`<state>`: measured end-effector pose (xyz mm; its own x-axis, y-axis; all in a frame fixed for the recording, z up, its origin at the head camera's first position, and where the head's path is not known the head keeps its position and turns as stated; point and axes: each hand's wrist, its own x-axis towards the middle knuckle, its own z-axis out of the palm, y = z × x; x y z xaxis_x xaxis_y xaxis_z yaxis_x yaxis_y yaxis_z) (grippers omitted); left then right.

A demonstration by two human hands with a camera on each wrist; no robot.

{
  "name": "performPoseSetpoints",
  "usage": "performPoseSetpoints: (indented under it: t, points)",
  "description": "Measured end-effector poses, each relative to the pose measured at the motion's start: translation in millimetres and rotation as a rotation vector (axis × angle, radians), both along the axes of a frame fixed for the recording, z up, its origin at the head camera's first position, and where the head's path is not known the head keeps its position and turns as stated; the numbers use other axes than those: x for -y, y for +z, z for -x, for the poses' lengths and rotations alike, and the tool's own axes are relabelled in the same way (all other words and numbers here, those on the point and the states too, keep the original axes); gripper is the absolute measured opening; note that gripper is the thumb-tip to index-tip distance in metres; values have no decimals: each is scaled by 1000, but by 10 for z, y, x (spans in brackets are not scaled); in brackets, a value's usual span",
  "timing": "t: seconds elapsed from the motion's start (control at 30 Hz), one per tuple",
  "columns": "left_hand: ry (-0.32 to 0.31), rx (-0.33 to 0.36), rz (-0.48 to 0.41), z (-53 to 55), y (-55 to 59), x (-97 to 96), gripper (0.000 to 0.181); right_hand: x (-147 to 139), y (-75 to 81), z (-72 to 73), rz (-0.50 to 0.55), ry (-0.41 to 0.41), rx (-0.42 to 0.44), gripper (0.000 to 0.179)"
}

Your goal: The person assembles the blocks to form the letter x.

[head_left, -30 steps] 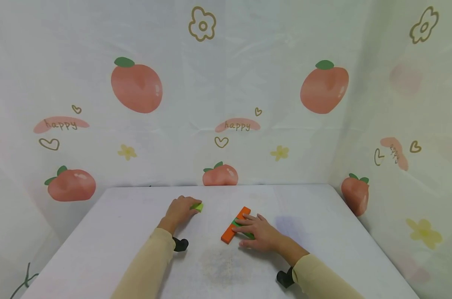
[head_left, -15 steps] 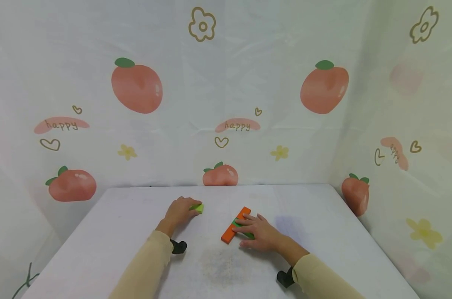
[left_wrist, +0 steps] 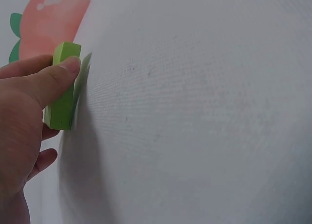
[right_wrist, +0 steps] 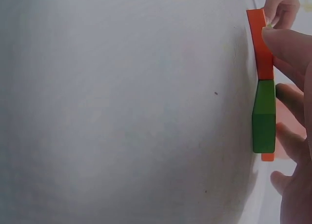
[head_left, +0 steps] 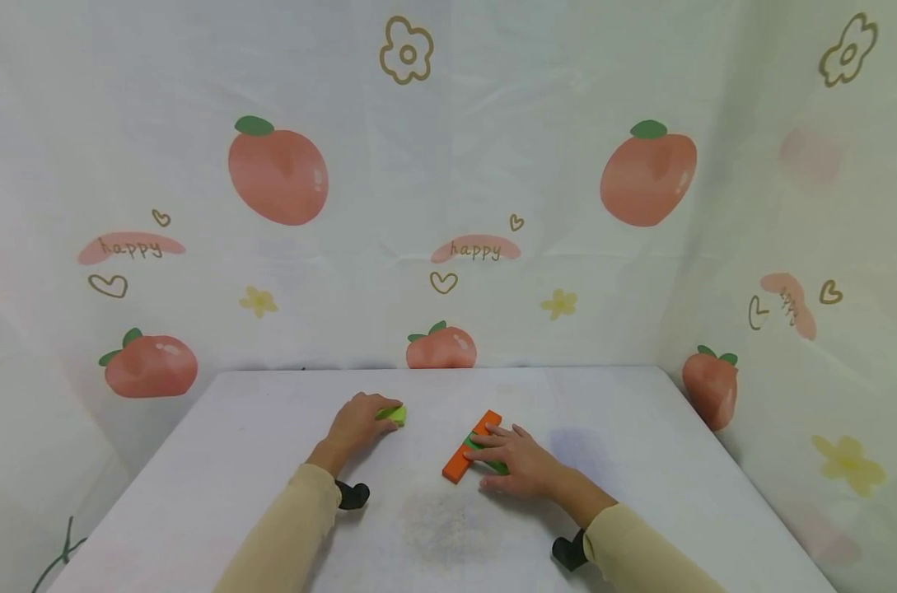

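In the head view my left hand [head_left: 355,424] pinches a light green block [head_left: 396,415] low over the far middle of the table. The left wrist view shows the thumb laid along this block [left_wrist: 62,109], with fingers behind it. My right hand [head_left: 524,466] is spread, its fingertips on a slanting row made of orange blocks [head_left: 458,466] with green between them. A darker green block [right_wrist: 264,119] sticks out from the row under that palm. Part of the row is hidden beneath the fingers.
The white table [head_left: 270,461] has a greyish smudge [head_left: 451,527] in front of the row. A white backdrop [head_left: 478,123] printed with fruit and flowers rises behind the table and at its sides. A black wrist mount [head_left: 353,495] sits by the left sleeve.
My left hand has drawn the light green block very slightly nearer. The right hand and the row have stayed put. The head view has shifted a little.
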<state>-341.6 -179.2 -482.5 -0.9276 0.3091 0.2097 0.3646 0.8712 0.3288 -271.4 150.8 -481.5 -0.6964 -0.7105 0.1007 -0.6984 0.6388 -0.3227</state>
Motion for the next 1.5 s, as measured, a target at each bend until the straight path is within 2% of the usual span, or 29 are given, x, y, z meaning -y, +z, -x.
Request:
performPoseSetpoints:
  t: [0.33, 0.63, 1.03, 1.5]
  points:
    - [-26, 5, -41, -65, -3, -33, 41, 1, 6, -11, 9, 2, 8, 47]
    - [-24, -48, -68, -112, -45, -53, 40, 14, 21, -15, 0, -17, 7, 47]
    - [-37, -14, -86, -200, -20, -125, 41, 14, -18, 5, 10, -21, 7, 46]
    - [-41, 0, -98, -210, -38, -211, 41, 15, -22, 3, 15, -20, 14, 47]
